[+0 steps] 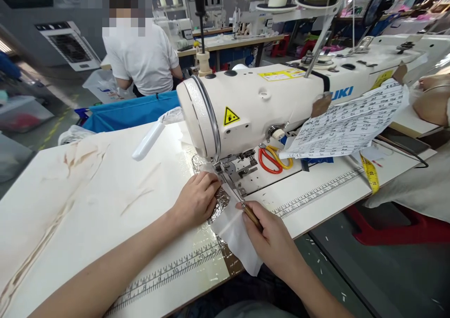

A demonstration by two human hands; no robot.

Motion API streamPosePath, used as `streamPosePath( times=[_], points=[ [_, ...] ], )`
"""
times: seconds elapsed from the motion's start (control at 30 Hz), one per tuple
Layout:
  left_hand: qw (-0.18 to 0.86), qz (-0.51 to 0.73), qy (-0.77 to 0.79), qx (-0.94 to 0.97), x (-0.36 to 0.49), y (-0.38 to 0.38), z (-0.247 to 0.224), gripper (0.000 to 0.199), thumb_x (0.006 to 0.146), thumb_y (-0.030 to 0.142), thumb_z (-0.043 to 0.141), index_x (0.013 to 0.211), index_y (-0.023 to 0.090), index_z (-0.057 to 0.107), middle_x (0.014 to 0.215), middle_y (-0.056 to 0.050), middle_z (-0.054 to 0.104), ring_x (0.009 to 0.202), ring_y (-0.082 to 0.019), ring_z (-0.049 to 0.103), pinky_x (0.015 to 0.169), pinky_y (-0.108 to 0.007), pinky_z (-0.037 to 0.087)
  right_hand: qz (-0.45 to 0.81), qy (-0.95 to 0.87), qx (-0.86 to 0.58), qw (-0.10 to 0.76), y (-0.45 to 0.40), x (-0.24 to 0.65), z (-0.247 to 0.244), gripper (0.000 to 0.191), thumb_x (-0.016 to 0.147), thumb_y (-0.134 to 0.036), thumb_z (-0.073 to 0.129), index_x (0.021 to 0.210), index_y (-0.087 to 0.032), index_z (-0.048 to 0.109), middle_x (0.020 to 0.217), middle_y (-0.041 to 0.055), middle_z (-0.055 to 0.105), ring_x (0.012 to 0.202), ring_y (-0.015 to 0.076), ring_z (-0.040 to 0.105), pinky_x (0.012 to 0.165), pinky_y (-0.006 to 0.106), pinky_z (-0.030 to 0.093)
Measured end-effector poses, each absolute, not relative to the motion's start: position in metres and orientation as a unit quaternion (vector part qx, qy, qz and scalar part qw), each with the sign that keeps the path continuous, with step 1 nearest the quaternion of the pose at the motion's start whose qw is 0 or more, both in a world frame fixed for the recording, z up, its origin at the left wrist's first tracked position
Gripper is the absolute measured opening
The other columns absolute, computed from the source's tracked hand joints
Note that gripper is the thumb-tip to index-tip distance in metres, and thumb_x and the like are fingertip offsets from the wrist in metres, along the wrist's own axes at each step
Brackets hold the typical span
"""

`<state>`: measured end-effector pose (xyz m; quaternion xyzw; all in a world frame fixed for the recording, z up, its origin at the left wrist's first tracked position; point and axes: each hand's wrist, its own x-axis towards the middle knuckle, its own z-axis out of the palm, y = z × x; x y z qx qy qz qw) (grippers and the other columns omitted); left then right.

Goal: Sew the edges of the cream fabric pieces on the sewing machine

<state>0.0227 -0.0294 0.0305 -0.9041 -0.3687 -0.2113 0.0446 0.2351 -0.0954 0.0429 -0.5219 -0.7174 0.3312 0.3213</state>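
A white sewing machine (253, 102) stands over the table. My left hand (198, 196) is closed, its fingertips pinching white fabric (234, 231) close to the needle area. My right hand (270, 238) is wrapped round the wooden handle of an awl (252, 217). The awl's slim metal shaft slants up and left toward the presser foot (220, 165). The fabric hangs from there over the front table edge, partly beneath my right hand. What lies under my left fingers is hidden.
Red-and-yellow-handled scissors (270, 161) lie behind the needle area. A printed paper (348, 121) leans on the machine at right, near a yellow tape measure (370, 173). Ruler strips (168, 276) line the front edge. A person in white (140, 55) sits beyond; another's arm (434, 100) is at right.
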Motion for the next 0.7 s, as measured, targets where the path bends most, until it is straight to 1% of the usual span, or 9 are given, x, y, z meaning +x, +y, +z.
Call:
streamPosePath(
  times=[0.1, 0.17, 0.27, 0.37, 0.47, 0.53, 0.6, 0.7],
  points=[
    [0.045, -0.188, -0.392, -0.899, 0.023, -0.029, 0.029, 0.031, 0.093, 0.013, 0.039, 0.117, 0.009, 0.058, 0.113, -0.015, 0.057, 0.103, -0.028, 0.053, 0.084, -0.045, 0.056, 0.321, -0.722, -0.517, 0.328, -0.092, 0.234, 0.042, 0.024, 0.096, -0.027, 0.038, 0.100, -0.019, 0.061, 0.083, 0.0049, 0.071, 0.071, 0.0180, 0.067, 0.061, 0.026, 0.051],
    [0.037, -0.173, -0.406, -0.897, 0.024, -0.028, 0.029, 0.032, 0.093, 0.014, 0.040, 0.119, 0.009, 0.058, 0.115, -0.015, 0.057, 0.104, -0.028, 0.053, 0.086, -0.046, 0.056, 0.314, -0.724, -0.515, 0.334, -0.091, 0.234, 0.041, 0.024, 0.096, -0.027, 0.039, 0.101, -0.019, 0.061, 0.087, 0.0057, 0.072, 0.075, 0.0188, 0.069, 0.065, 0.027, 0.053],
    [0.037, -0.159, -0.417, -0.894, 0.025, -0.029, 0.030, 0.033, 0.094, 0.016, 0.039, 0.121, 0.008, 0.057, 0.116, -0.016, 0.056, 0.105, -0.029, 0.052, 0.087, -0.047, 0.055, 0.304, -0.732, -0.511, 0.333, -0.089, 0.233, 0.040, 0.025, 0.097, -0.027, 0.038, 0.104, -0.019, 0.060, 0.092, 0.0074, 0.074, 0.082, 0.0201, 0.071, 0.070, 0.028, 0.055],
    [0.038, -0.153, -0.426, -0.891, 0.026, -0.031, 0.031, 0.034, 0.095, 0.016, 0.038, 0.121, 0.006, 0.057, 0.117, -0.016, 0.055, 0.105, -0.029, 0.052, 0.088, -0.046, 0.054, 0.283, -0.750, -0.499, 0.328, -0.090, 0.232, 0.039, 0.027, 0.098, -0.026, 0.036, 0.110, -0.017, 0.059, 0.096, 0.0086, 0.075, 0.083, 0.0198, 0.073, 0.070, 0.028, 0.056],
    [0.012, -0.165, -0.435, -0.885, 0.028, -0.032, 0.032, 0.034, 0.095, 0.015, 0.037, 0.121, 0.004, 0.058, 0.115, -0.016, 0.056, 0.104, -0.028, 0.052, 0.088, -0.044, 0.053, 0.244, -0.772, -0.479, 0.337, -0.092, 0.232, 0.043, 0.029, 0.099, -0.024, 0.036, 0.116, -0.016, 0.058, 0.105, 0.0110, 0.075, 0.090, 0.0204, 0.073, 0.074, 0.029, 0.057],
    [-0.014, -0.171, -0.441, -0.881, 0.030, -0.031, 0.036, 0.033, 0.095, 0.014, 0.037, 0.117, 0.004, 0.060, 0.112, -0.016, 0.056, 0.101, -0.026, 0.053, 0.087, -0.042, 0.054, 0.219, -0.789, -0.462, 0.340, -0.091, 0.232, 0.048, 0.029, 0.098, -0.022, 0.037, 0.117, -0.016, 0.059, 0.107, 0.0116, 0.074, 0.092, 0.0209, 0.073, 0.076, 0.029, 0.056],
    [-0.025, -0.153, -0.447, -0.881, 0.032, -0.029, 0.041, 0.031, 0.092, 0.011, 0.039, 0.110, 0.004, 0.062, 0.110, -0.017, 0.056, 0.098, -0.025, 0.054, 0.085, -0.039, 0.054, 0.212, -0.804, -0.441, 0.338, -0.089, 0.231, 0.057, 0.028, 0.097, -0.019, 0.038, 0.115, -0.016, 0.060, 0.102, 0.0105, 0.074, 0.088, 0.0205, 0.072, 0.073, 0.028, 0.055],
    [-0.003, -0.092, -0.443, -0.892, 0.037, -0.025, 0.051, 0.023, 0.089, 0.011, 0.043, 0.100, 0.006, 0.063, 0.101, -0.017, 0.057, 0.092, -0.027, 0.054, 0.078, -0.039, 0.055, 0.247, -0.804, -0.428, 0.332, -0.086, 0.228, 0.072, 0.028, 0.096, -0.017, 0.038, 0.111, -0.017, 0.061, 0.094, 0.0082, 0.073, 0.084, 0.0196, 0.070, 0.071, 0.027, 0.053]
  ],
)
